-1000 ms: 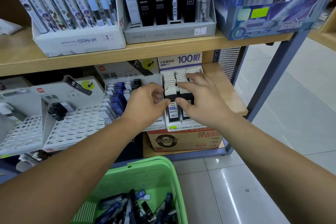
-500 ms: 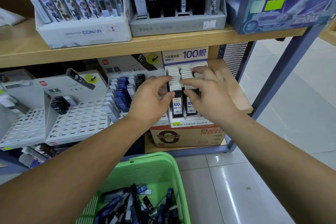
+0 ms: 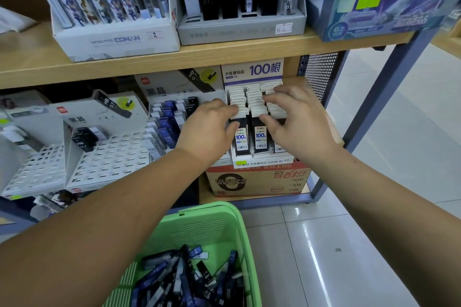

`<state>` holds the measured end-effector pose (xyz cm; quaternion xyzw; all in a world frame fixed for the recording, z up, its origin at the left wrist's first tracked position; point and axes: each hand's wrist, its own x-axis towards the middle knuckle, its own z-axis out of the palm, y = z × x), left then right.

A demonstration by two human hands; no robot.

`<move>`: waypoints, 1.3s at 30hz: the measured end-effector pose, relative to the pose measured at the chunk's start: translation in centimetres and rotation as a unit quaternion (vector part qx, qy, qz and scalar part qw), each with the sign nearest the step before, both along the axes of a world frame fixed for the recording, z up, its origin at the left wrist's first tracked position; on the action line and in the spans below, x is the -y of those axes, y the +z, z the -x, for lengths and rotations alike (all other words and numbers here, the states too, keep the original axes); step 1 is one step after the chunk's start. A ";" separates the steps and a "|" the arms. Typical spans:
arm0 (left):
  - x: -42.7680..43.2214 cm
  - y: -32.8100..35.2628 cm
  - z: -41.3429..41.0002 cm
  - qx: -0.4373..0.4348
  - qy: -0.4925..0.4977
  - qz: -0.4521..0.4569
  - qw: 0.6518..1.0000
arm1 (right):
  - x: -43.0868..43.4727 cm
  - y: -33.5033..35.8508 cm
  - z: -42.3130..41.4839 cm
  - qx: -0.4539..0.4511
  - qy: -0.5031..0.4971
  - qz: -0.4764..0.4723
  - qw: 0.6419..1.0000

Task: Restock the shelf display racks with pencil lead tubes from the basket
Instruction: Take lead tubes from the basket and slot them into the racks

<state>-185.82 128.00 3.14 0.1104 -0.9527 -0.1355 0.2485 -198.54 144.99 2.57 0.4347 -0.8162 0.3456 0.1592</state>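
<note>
Shop aisle, pale tiled floor, wooden shelf unit w/ stationery boxes up top. On the lower shelf, right end, the "100" rack sits on a cardboard box. It's packed w/ pencil lead tubes in three columns, stepped so each white cap shows above the one in front.

Both hands are on it. The left hand has fingertips over the cap of the front tube in the left column & thumb against its side. That's a narrow grip, looks like a pinch on that tube, prob. to seat it down in its slot. The right hand has fingers spread & lightly bent across the caps of the middle & right columns. Its grip is wide and holds nothing, prob. pressing the rows level or steadying the rack.

Tubes here are slim, flat, black-bodied, white-capped, w/ a small label reading "100" & 0.7. They look like stiff plastic, so should slide in w/o bending.

Green basket sits below, btw the forearms, so the reach is short. It holds a loose heap of more tubes, black & blue, "HB 0.7" legible on a few. White perforated racks on the left show many open slots & few tubes, so most of the job is prob. there.
</note>
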 end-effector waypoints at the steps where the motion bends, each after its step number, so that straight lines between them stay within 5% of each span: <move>1: -0.2 0.3 -0.2 0.009 0.004 -0.005 1.000 | -0.2 0.2 -0.2 -0.012 0.004 0.008 1.000; 6: -0.8 0.6 -4.9 0.004 0.010 -0.048 0.999 | -0.3 1.3 -4.0 -0.072 0.051 0.005 0.996; 11: -0.7 -2.6 -14.0 0.021 0.025 -0.087 0.996 | 1.5 -1.6 -11.7 0.005 0.130 -0.165 0.978; 15: -0.3 -7.6 -20.2 0.103 0.066 -0.142 0.982 | 3.3 -5.5 -17.3 0.106 0.212 -0.347 0.907; 20: -0.1 -15.1 -25.6 0.331 0.094 -0.247 0.906 | 3.7 -11.5 -22.4 0.182 0.257 -0.555 0.770; 22: 0.1 -17.9 -26.9 0.375 0.105 -0.269 0.881 | 3.8 -13.4 -23.2 0.192 0.263 -0.585 0.743; 29: 1.0 -25.2 -30.4 0.513 0.071 -0.257 0.816 | 3.1 -22.2 -24.6 0.316 0.195 -0.581 0.725; 34: 1.4 -27.7 -31.7 0.576 0.073 -0.215 0.785 | 2.6 -26.5 -25.7 0.157 0.190 -0.699 0.671; 39: 1.9 -29.1 -31.9 0.600 0.057 -0.116 0.790 | 3.5 -28.4 -25.3 0.140 0.193 -0.679 0.694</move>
